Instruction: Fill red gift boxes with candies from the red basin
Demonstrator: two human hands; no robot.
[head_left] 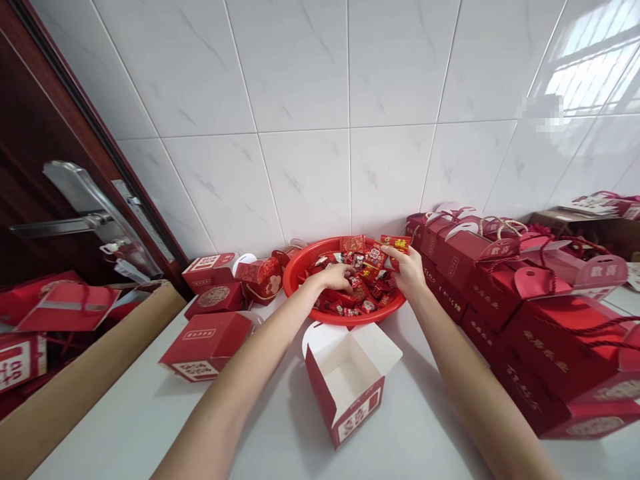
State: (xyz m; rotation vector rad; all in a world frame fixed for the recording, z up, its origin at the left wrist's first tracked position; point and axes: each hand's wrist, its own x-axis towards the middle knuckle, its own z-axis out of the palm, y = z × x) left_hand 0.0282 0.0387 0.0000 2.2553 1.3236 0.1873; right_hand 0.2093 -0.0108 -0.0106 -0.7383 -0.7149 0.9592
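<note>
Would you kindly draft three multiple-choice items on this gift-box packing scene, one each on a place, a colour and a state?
1. Where does the open box stand?
A. On the white table, in front of the basin
B. Inside the basin
C. On the stacked boxes

2. What colour is the basin of sweets?
A. White
B. Red
C. Green

3. What is the right hand doing?
A. Resting flat on the table
B. Gripping the door handle
C. Holding small red packets over the basin

Answers: 1 A, it sits on the table nearer the camera; 2 B, its rim is red; 3 C, packets show in its fingers, while the left hand reaches among the sweets.
</note>
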